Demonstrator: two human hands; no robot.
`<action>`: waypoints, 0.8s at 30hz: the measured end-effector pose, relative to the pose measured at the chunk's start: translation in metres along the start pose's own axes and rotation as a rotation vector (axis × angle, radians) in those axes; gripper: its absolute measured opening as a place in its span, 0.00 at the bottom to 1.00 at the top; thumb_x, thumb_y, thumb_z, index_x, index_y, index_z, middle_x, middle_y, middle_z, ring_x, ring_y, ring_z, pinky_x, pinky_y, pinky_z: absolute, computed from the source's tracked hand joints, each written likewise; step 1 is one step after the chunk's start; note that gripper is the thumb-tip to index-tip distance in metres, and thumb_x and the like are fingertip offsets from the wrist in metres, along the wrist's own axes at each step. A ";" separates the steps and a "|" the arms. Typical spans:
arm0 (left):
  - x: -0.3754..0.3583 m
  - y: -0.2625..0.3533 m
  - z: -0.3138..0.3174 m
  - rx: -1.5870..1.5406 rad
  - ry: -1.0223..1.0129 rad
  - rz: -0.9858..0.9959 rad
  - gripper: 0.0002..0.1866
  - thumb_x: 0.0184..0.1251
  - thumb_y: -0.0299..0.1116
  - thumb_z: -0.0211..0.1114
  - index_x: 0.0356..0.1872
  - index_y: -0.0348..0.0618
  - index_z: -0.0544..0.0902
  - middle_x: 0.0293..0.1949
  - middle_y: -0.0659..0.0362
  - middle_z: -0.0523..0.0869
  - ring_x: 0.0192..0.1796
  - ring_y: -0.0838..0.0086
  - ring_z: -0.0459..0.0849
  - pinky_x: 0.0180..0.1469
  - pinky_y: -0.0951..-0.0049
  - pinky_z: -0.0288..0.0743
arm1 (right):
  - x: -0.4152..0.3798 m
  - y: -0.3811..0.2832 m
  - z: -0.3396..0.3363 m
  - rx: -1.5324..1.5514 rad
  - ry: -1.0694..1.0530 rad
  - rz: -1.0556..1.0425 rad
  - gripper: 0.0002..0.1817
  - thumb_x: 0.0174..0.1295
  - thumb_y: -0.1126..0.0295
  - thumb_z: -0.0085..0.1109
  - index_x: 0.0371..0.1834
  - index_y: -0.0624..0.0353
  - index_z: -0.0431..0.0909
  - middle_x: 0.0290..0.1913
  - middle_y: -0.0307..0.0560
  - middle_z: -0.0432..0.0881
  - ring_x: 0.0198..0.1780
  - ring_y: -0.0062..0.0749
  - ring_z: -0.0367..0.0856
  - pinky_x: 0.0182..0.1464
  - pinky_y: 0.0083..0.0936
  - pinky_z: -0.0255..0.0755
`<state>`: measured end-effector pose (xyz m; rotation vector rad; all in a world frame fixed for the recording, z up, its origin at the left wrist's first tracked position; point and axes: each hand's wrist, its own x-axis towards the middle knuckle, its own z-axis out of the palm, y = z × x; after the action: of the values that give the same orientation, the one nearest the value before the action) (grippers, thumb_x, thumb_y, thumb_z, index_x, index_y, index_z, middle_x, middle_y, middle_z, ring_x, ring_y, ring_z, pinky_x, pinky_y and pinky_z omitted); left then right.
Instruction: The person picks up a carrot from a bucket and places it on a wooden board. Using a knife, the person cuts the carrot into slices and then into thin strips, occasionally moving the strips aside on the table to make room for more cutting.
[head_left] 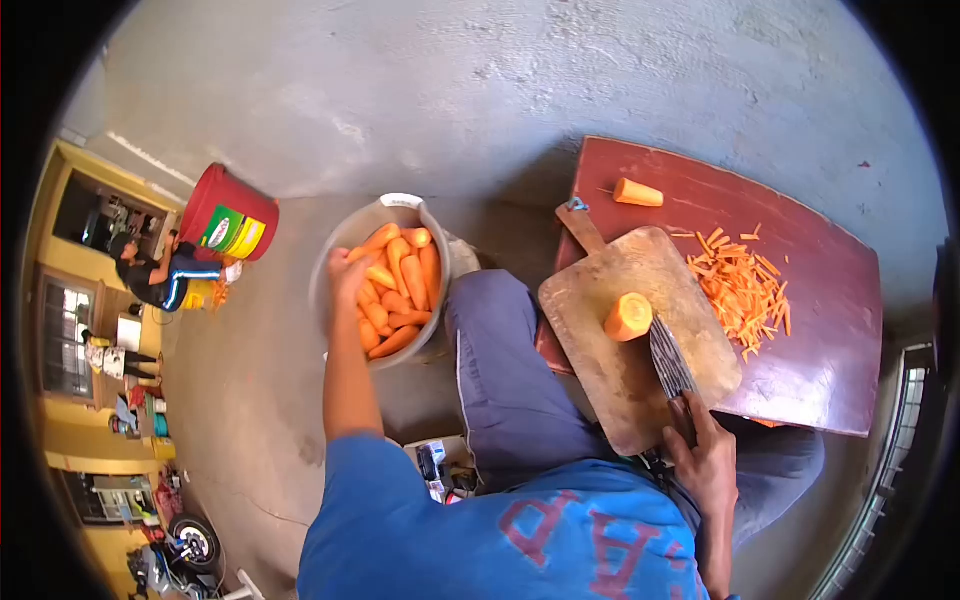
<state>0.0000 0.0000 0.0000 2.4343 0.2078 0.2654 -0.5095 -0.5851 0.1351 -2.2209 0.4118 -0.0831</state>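
Note:
My left hand (348, 272) reaches over the near-left rim of a grey tub (325, 318) filled with whole peeled carrots. Its fingers are closed at the end of a carrot (381, 238) on top of the pile; part of the grip is hidden. My right hand (705, 448) grips the handle of a knife (672, 360), whose dark, streaked blade lies over a worn wooden cutting board (610, 392). By the blade's tip is a thick carrot piece (629, 317) with a cut face showing. A heap of carrot strips (742, 290) spreads beside the board.
The board rests partly on a dark red table (830, 300), where another carrot piece (638, 192) lies near the far edge. A red bucket (228, 212) stands on the floor to the left, close to a seated person (155, 275). Further off are another person and a motorcycle wheel (193, 542).

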 end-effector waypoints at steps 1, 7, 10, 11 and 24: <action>-0.004 0.014 0.012 -0.012 -0.018 0.005 0.33 0.72 0.30 0.84 0.75 0.41 0.80 0.50 0.53 0.92 0.49 0.68 0.93 0.53 0.67 0.92 | 0.000 -0.005 -0.003 -0.001 0.006 -0.001 0.32 0.74 0.74 0.77 0.80 0.67 0.81 0.61 0.69 0.96 0.66 0.64 0.96 0.65 0.45 0.90; -0.157 0.151 -0.071 -0.723 0.074 0.076 0.29 0.80 0.22 0.76 0.77 0.33 0.76 0.61 0.51 0.90 0.61 0.66 0.93 0.60 0.63 0.92 | -0.014 0.000 -0.023 0.123 0.030 0.054 0.30 0.76 0.73 0.76 0.79 0.70 0.80 0.57 0.71 0.94 0.57 0.67 0.97 0.61 0.42 0.87; -0.229 0.227 -0.064 -0.894 -0.148 0.247 0.31 0.74 0.27 0.80 0.75 0.33 0.77 0.63 0.51 0.90 0.63 0.64 0.94 0.62 0.63 0.92 | -0.017 -0.002 -0.029 0.187 0.048 0.101 0.30 0.78 0.71 0.76 0.79 0.70 0.81 0.53 0.67 0.94 0.52 0.51 0.98 0.59 0.38 0.86; -0.250 0.247 -0.056 -0.918 -0.288 0.319 0.33 0.72 0.30 0.81 0.74 0.33 0.78 0.63 0.51 0.90 0.63 0.64 0.94 0.62 0.63 0.92 | -0.018 -0.001 -0.031 0.209 0.047 0.130 0.30 0.78 0.71 0.76 0.79 0.70 0.81 0.52 0.66 0.94 0.51 0.48 0.97 0.59 0.38 0.86; -0.408 0.337 0.119 -0.321 -0.369 1.020 0.35 0.62 0.31 0.93 0.69 0.35 0.85 0.59 0.45 0.86 0.57 0.49 0.91 0.58 0.54 0.88 | -0.045 0.021 -0.035 0.259 0.209 0.142 0.30 0.81 0.70 0.75 0.82 0.70 0.80 0.54 0.64 0.96 0.50 0.44 0.97 0.58 0.37 0.87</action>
<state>-0.3386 -0.4177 0.0714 2.0156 -1.1635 0.2466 -0.5647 -0.6092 0.1452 -1.9290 0.6348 -0.2786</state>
